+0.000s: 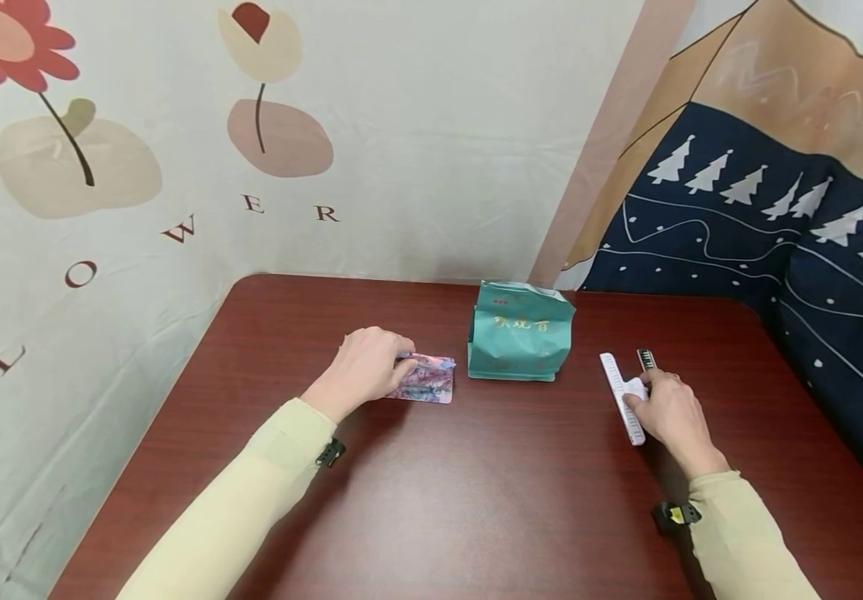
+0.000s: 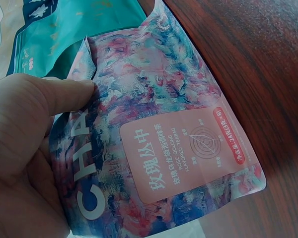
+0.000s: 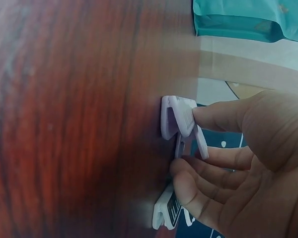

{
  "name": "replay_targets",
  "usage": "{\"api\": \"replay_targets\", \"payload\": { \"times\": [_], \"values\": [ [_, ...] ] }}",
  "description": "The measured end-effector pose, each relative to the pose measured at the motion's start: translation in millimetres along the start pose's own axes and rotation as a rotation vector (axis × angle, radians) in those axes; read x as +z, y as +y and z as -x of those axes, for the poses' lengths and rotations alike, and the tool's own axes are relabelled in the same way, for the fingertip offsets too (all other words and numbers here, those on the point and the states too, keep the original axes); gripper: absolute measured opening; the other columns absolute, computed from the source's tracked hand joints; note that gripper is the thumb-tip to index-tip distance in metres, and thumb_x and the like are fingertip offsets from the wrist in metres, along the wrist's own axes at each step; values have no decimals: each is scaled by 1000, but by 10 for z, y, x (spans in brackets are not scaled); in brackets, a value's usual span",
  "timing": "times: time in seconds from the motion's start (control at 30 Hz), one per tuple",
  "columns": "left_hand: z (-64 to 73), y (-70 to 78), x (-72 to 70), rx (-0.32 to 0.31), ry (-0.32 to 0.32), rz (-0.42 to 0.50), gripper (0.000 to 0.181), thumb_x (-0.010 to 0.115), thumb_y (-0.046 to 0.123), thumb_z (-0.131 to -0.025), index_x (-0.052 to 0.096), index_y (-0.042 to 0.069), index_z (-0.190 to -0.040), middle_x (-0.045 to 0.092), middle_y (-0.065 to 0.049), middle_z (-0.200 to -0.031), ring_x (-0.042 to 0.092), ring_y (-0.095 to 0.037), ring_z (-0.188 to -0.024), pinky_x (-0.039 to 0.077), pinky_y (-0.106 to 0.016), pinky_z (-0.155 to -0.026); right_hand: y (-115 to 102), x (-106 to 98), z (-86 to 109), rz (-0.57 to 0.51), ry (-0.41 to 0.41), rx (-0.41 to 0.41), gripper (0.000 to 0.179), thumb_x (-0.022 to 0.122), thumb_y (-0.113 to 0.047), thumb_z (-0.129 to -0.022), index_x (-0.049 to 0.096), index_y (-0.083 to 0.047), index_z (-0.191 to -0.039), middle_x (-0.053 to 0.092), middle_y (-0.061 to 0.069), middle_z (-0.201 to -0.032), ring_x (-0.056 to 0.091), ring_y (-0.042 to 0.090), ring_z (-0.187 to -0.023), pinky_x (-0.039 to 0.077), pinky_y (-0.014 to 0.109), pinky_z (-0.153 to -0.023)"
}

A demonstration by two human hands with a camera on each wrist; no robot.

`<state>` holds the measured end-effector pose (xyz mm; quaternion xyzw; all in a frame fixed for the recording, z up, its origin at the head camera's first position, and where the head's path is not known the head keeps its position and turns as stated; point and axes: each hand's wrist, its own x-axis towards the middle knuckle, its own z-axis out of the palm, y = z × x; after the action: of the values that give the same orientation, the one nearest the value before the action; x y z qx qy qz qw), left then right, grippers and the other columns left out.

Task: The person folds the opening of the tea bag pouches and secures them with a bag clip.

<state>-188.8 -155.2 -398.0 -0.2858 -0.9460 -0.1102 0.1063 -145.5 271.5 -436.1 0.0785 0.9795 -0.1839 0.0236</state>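
Note:
In the head view my left hand point(image 1: 373, 367) holds a pink and blue tea pouch point(image 1: 429, 382) on the table, left of a green bag point(image 1: 521, 337). The left wrist view shows the thumb pressed on the pouch point(image 2: 154, 84) near its lettering, with the other fingers behind it. My right hand point(image 1: 674, 412) grips the handle of a white bag clip point(image 1: 619, 392) at the right; the thumb is on one lever and fingers are behind the other. Beyond it lies a second clip with a dark striped face point(image 1: 647, 359), partly hidden by the fingers.
The dark red-brown table point(image 1: 476, 483) carries all these things. A pale flower-print cloth point(image 1: 431, 133) hangs behind its far edge, and a navy cloth with white trees point(image 1: 724, 217) hangs along the right side. The green bag stands between the hands.

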Motion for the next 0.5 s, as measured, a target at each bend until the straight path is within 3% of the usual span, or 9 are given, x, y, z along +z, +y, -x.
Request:
{"api": "replay_targets", "payload": {
  "times": [0.5],
  "values": [
    [-5,4,-7,1,0,6,27,77,24,-92,64,19,-70,59,6,-60,49,-16,-56,39,-35,-48,-11,0,9,-38,40,-31,41,73,-13,-91,56,7,-122,61,36,-109,59,42,-86,50,53,-71]
  ]
}}
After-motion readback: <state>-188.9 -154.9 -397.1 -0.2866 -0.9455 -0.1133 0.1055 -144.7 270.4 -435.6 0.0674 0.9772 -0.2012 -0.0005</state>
